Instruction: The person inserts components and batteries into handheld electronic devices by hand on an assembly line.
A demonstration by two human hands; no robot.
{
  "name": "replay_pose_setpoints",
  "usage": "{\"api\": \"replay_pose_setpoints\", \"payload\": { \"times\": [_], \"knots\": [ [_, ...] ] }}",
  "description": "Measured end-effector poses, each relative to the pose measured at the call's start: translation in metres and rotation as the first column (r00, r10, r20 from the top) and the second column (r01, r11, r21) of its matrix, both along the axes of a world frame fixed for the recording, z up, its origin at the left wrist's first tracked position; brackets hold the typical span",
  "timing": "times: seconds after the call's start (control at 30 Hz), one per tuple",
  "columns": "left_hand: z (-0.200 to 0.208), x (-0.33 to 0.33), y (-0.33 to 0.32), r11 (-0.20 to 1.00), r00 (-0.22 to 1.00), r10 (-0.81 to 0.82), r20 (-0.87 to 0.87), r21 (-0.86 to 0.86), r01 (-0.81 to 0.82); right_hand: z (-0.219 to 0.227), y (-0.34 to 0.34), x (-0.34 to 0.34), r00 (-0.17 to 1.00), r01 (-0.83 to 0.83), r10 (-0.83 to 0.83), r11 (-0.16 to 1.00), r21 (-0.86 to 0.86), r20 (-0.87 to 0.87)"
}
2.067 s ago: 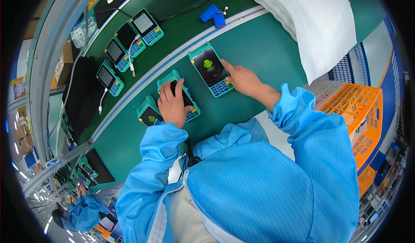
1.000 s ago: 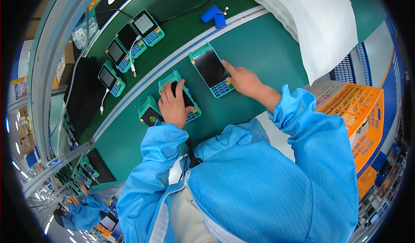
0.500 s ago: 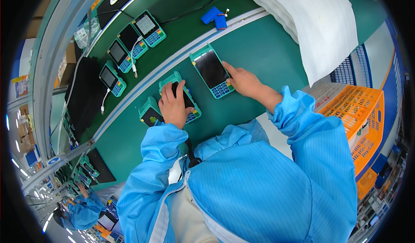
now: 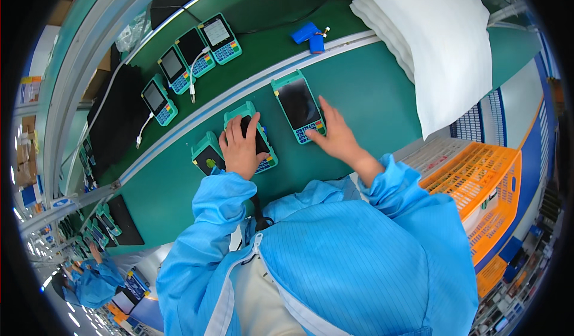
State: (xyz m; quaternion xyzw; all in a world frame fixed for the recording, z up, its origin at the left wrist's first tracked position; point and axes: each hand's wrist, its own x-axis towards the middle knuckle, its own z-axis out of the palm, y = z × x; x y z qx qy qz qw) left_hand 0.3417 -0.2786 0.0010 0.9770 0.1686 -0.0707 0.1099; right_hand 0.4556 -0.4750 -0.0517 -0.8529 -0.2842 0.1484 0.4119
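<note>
My left hand (image 4: 240, 152) lies over a teal payment terminal (image 4: 261, 134), its fingers spread across the dark screen and its thumb by the keypad. Partly behind that wrist is another terminal (image 4: 206, 155), with a small green figure on its screen. To the right, a larger-looking terminal (image 4: 298, 104) with a dark screen and blue keys lies flat on the bench. My right hand (image 4: 338, 134) is beside it, fingers stretched along its right edge, the thumb at its lower keys. Neither hand lifts anything.
Several terminals (image 4: 220, 37) stand on the raised shelf behind a metal rail (image 4: 185, 118), with white cables. Blue battery packs (image 4: 310, 36) lie farther right. White foam sheets (image 4: 451, 55) overhang the bench. An orange crate (image 4: 493, 210) stands right; another person (image 4: 95, 283) works at lower left.
My right hand has shifted from pointing at the right terminal's screen edge to lying lower beside it, thumb at the keys. My left hand stays put. The whole view has shifted slightly.
</note>
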Motion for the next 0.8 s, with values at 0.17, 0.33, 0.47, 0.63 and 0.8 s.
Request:
{"api": "replay_pose_setpoints", "payload": {
  "times": [0.17, 0.33, 0.47, 0.63, 0.8],
  "knots": [
    [-0.004, -0.008, 0.001, 1.0, 0.999, 0.014, 0.039, -0.011, -0.014, 0.001, 0.026, -0.026, 0.994, 0.027, -0.012, 0.99, -0.136, 0.112],
    [0.003, -0.025, 0.003, 0.997, 0.988, 0.051, 0.147, -0.068, -0.041, 0.004, 0.03, -0.024, 0.996, 0.089, -0.085, 0.972, -0.219, 0.026],
    [0.024, -0.047, 0.012, 0.95, 0.929, 0.176, 0.326, -0.304, -0.073, 0.008, 0.025, -0.02, 0.997, 0.059, -0.046, 0.965, -0.257, 0.059],
    [0.111, -0.075, 0.012, 0.956, 0.735, 0.141, 0.663, -0.283, 0.071, 0.022, 0.038, -0.033, 0.934, -0.189, 0.161, 0.98, 0.059, 0.32],
    [0.19, -0.107, -0.014, 0.959, -0.355, -0.048, 0.934, 0.142, 0.245, -0.018, 0.06, -0.072, 0.958, -0.213, 0.221, 0.975, 0.064, -0.183]
  ]
}}
